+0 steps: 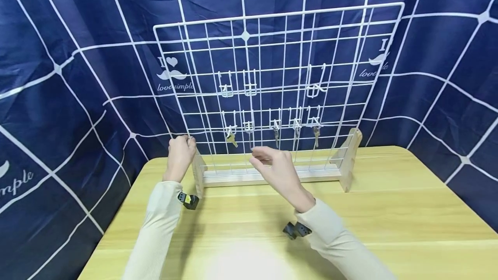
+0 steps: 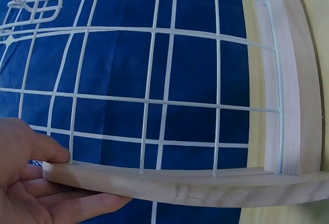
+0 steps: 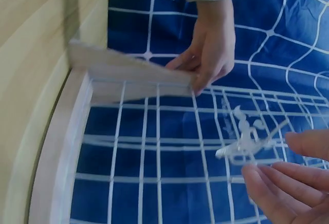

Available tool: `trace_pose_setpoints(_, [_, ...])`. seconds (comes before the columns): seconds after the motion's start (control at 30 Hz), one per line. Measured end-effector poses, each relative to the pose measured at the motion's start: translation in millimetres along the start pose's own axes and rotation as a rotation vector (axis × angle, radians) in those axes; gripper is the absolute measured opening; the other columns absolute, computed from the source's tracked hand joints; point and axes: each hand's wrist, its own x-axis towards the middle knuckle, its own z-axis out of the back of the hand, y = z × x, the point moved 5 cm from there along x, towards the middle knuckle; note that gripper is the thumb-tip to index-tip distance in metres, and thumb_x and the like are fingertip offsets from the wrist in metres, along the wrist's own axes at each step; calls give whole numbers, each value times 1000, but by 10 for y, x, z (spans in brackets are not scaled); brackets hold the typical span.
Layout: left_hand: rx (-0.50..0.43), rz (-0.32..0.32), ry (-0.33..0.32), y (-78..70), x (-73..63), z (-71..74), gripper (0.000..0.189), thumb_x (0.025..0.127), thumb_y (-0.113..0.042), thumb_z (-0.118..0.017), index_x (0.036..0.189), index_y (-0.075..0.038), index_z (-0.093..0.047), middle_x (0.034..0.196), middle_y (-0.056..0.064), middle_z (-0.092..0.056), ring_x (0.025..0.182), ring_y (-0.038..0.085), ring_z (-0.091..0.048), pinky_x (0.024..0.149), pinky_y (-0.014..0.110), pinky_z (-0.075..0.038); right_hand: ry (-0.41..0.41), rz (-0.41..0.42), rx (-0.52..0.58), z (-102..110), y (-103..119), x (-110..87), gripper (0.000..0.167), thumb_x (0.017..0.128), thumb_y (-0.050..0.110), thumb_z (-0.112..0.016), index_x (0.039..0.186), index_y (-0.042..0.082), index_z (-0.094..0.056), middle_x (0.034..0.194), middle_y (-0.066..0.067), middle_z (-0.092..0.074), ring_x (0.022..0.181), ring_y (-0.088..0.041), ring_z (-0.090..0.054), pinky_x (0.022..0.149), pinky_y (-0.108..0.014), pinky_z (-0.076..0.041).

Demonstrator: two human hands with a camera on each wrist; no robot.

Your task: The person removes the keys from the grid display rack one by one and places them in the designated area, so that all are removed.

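Note:
A white wire grid (image 1: 285, 55) stands upright in a pale wooden stand (image 1: 268, 178). My left hand (image 1: 180, 154) grips the upper end of the stand's left side piece (image 2: 180, 185), thumb on one face and fingers beneath in the left wrist view. In front of the grid's lower part is my right hand (image 1: 278, 172), fingers bent loosely, thumb apart from them. Its fingertips are just below a hook (image 1: 249, 126) in the lower row. A brass-coloured key (image 1: 231, 138) hangs on the hook to the left. Silvery keys (image 1: 316, 136) hang on hooks to the right.
Three white hooks (image 1: 250, 89) without keys sit in a higher row on the grid. A wooden table (image 1: 389, 211) lies beneath the stand. Behind and at both sides hangs a dark blue cloth (image 1: 439, 42) with white lines. The stand's right side piece (image 1: 350, 159) rises at the far end.

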Motion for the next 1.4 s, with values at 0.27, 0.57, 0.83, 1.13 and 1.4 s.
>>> trace_pose_setpoints(0.27, [20, -18, 3, -33, 5, -11, 35, 95, -14, -46, 65, -1, -55, 76, 27, -65, 81, 50, -63, 73, 55, -49, -30, 11, 36, -185, 103, 213, 22, 86, 8, -71, 105, -3, -70, 98, -15, -72, 86, -23, -72, 74, -23, -54])
trace_pose_setpoints(0.57, [57, -38, 28, -58, -25, -35, 33, 96, -13, -47, 70, 3, -60, 74, 27, -64, 77, 49, -64, 71, 55, -50, -27, -75, 38, -340, 96, 343, 26, 86, 11, -72, 107, -5, -69, 99, -17, -71, 85, -24, -72, 73, -26, -55])
trace_pose_setpoints(0.83, [66, -48, 1, -42, -47, -23, 30, 94, -14, -51, 87, 10, -67, 91, 32, -66, 89, 53, -60, 78, 56, -48, -22, -144, 11, -390, 137, 416, 28, 86, 16, -72, 107, -3, -70, 99, -16, -72, 86, -25, -71, 78, -37, -55])
trace_pose_setpoints(1.13, [55, -47, -21, -19, -37, 33, 30, 94, -14, -50, 89, 10, -67, 91, 31, -66, 89, 53, -60, 79, 56, -47, -76, -138, -33, -458, 128, 525, 24, 85, 17, -73, 103, 2, -73, 93, -12, -73, 82, -23, -72, 79, -35, -54])
trace_pose_setpoints(1.4, [33, -65, -63, -2, -51, 14, 29, 94, -14, -50, 90, 9, -68, 92, 30, -67, 86, 55, -59, 78, 56, -47, -126, -188, -117, -485, 103, 559, 15, 86, 24, -71, 97, 14, -77, 86, -2, -74, 75, -13, -71, 66, -34, -54])
